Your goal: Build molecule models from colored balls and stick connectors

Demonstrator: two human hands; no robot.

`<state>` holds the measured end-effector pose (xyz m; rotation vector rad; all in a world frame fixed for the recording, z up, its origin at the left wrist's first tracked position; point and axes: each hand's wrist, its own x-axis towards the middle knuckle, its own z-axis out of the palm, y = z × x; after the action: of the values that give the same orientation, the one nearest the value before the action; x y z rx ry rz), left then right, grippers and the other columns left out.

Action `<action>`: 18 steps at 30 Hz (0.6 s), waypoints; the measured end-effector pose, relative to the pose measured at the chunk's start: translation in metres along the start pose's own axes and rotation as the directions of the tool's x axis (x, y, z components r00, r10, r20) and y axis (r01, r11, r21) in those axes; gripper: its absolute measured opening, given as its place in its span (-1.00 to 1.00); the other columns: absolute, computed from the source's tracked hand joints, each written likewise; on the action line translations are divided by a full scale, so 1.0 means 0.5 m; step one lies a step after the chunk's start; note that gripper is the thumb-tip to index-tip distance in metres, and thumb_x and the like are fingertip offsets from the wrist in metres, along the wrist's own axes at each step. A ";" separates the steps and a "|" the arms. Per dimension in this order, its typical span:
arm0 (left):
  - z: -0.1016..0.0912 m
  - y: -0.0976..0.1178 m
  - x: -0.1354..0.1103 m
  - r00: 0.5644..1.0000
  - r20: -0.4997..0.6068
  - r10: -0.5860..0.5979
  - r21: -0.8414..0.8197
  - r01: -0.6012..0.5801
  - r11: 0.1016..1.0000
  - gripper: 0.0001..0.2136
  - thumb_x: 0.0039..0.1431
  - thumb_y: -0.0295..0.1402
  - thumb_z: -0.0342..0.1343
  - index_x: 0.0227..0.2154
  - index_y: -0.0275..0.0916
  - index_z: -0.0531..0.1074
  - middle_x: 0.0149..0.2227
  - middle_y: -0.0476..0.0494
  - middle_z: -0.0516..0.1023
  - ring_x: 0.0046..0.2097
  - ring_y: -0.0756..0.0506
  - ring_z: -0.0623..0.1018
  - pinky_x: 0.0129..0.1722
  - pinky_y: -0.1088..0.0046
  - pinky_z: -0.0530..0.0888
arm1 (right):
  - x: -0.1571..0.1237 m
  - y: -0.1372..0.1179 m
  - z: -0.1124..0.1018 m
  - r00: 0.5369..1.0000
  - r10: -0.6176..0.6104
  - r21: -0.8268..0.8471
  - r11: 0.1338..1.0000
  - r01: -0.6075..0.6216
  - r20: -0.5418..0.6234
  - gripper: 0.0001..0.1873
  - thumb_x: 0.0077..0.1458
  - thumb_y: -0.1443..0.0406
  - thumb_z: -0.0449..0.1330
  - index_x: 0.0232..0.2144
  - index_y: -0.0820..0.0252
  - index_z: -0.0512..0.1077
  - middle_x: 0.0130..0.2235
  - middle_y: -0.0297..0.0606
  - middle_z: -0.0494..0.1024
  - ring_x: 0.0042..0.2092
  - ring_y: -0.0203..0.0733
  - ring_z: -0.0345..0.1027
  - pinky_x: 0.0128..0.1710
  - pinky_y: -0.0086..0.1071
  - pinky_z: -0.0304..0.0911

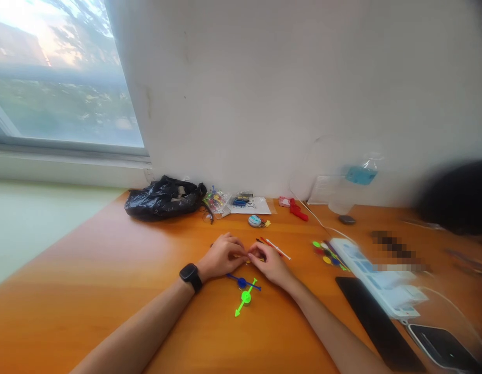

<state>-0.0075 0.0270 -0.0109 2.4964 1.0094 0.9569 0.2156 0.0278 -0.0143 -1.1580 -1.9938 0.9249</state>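
Observation:
My left hand [224, 255], with a black watch [191, 276] at its wrist, and my right hand [271, 264] meet at the fingertips just above the wooden table. Both are closed in a pinch. A bit of yellow shows under the fingers, but what they hold is mostly hidden. Just in front of the hands lies a blue arrow spinner [242, 283], and nearer to me a bright green arrow spinner [246, 297]. White, red and black arrow pieces [278, 249] lie behind my right hand.
Coloured discs and sticks [327, 255] lie right, beside a white power strip [375, 278]. A black bag [165, 200], plastic packets [217, 201], a round tin [255, 221] and a red toy gun [298, 209] line the wall. A phone [445, 347] lies front right.

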 end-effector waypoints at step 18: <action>0.000 -0.001 0.001 0.999 0.034 -0.009 -0.023 0.010 1.000 -0.81 0.35 -0.20 0.18 -0.33 -0.12 0.62 -0.27 -0.10 0.65 -0.21 -0.10 0.54 -0.07 0.30 0.33 | 0.004 0.017 0.010 0.999 -0.015 -0.051 0.999 0.013 -0.031 -0.76 0.19 0.17 0.21 -0.45 0.17 0.38 -0.43 -0.34 0.46 -0.36 -0.24 0.30 -0.36 -0.40 0.14</action>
<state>-0.0075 0.0277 -0.0108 2.4779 0.9930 0.9159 0.2146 0.0314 -0.0235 -1.1782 -2.0086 0.8483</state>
